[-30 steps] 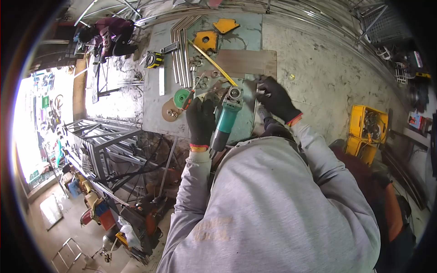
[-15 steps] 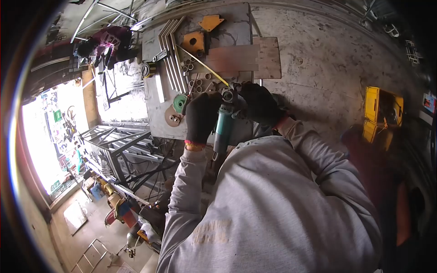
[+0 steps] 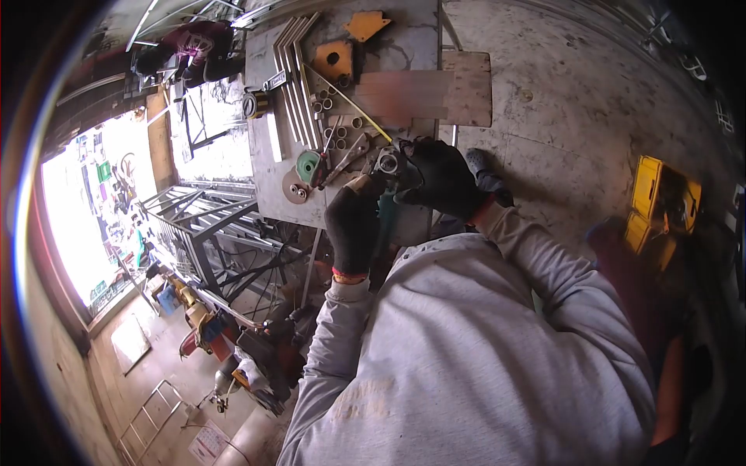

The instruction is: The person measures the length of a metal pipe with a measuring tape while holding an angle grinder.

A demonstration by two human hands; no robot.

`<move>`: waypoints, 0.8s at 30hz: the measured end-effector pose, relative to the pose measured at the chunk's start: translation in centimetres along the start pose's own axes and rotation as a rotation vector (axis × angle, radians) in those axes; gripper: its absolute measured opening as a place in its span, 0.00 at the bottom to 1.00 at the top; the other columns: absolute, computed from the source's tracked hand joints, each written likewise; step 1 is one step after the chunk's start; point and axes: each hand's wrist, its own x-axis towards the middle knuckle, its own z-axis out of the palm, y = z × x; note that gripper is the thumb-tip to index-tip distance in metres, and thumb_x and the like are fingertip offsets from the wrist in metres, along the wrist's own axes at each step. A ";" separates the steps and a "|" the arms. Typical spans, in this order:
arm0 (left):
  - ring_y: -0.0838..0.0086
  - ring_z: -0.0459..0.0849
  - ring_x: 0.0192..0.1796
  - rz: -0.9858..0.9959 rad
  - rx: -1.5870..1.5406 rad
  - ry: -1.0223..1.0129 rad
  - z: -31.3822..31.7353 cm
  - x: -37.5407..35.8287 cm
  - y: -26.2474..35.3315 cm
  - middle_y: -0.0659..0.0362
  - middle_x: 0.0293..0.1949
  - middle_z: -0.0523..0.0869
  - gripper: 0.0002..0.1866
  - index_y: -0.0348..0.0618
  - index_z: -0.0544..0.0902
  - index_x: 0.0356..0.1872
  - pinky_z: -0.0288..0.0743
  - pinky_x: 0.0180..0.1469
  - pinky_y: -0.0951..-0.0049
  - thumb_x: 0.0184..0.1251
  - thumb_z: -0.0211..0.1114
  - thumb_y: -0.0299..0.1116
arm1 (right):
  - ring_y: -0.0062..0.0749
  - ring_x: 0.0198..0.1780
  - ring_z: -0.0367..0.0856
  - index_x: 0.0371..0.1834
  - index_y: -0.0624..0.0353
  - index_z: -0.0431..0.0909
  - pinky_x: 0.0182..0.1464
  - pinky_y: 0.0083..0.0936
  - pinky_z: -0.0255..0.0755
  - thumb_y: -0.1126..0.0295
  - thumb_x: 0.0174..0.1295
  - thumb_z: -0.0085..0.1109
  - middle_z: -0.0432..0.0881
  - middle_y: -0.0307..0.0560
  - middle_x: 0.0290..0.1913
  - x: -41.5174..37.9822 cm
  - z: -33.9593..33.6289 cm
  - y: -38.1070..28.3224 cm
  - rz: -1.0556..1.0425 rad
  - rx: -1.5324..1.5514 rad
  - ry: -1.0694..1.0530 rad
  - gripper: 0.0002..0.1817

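Observation:
A teal angle grinder [image 3: 386, 203] is held over the near edge of the metal table [image 3: 272, 190], its round metal head toward the far side. My left hand [image 3: 353, 221], in a dark glove, wraps round the grinder's body from the left and hides much of it. At the right of the head, my right hand [image 3: 447, 180], also gloved, is closed on the grinder. Left of my hands lie a green disc [image 3: 308, 166], a brown disc [image 3: 295, 188] with small rings on it, and pliers-like tools [image 3: 347, 158]. A yellow strip [image 3: 365, 123] runs up to the grinder head.
Bent metal bars [image 3: 294, 85], an orange plate [image 3: 333, 60], metal rings [image 3: 341, 132] and a wooden board [image 3: 468, 89] lie on the table. Metal frames [image 3: 206, 233] stand at left, a yellow toolbox [image 3: 660, 194] at right. Another person [image 3: 194, 50] is at upper left.
My left hand has shifted up the grinder and now covers more of its teal body. The pliers-like tools beside the green disc show more. The view has shifted slightly.

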 end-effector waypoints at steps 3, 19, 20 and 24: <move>0.66 0.96 0.45 0.004 0.033 0.098 0.3 -0.1 0.1 0.52 0.45 0.96 0.13 0.42 0.93 0.54 0.86 0.49 0.67 0.73 0.69 0.23 | 0.57 0.59 0.85 0.71 0.65 0.81 0.62 0.49 0.79 0.39 0.45 0.85 0.86 0.57 0.55 0.0 0.0 0.3 -0.014 -0.008 -0.014 0.53; 0.62 0.95 0.52 0.129 0.053 0.094 -0.5 0.9 -2.5 0.55 0.50 0.95 0.14 0.42 0.91 0.54 0.87 0.55 0.63 0.70 0.68 0.20 | 0.61 0.63 0.82 0.55 0.55 0.90 0.64 0.54 0.77 0.55 0.63 0.77 0.83 0.62 0.61 1.8 -3.3 0.6 -0.294 -0.090 0.075 0.22; 0.57 0.94 0.51 0.293 0.319 0.046 -0.5 1.5 -2.4 0.54 0.49 0.94 0.15 0.44 0.91 0.52 0.87 0.54 0.61 0.66 0.68 0.20 | 0.58 0.60 0.83 0.49 0.54 0.92 0.60 0.53 0.78 0.60 0.59 0.78 0.85 0.59 0.55 2.6 -3.6 -0.2 -0.366 -0.094 0.109 0.17; 0.50 0.92 0.51 0.282 0.363 0.020 -0.1 2.9 -2.9 0.53 0.48 0.92 0.16 0.46 0.91 0.49 0.87 0.52 0.56 0.62 0.67 0.21 | 0.56 0.53 0.85 0.46 0.53 0.93 0.54 0.53 0.78 0.55 0.64 0.76 0.86 0.56 0.46 2.6 -2.3 -1.6 -0.330 -0.109 0.019 0.15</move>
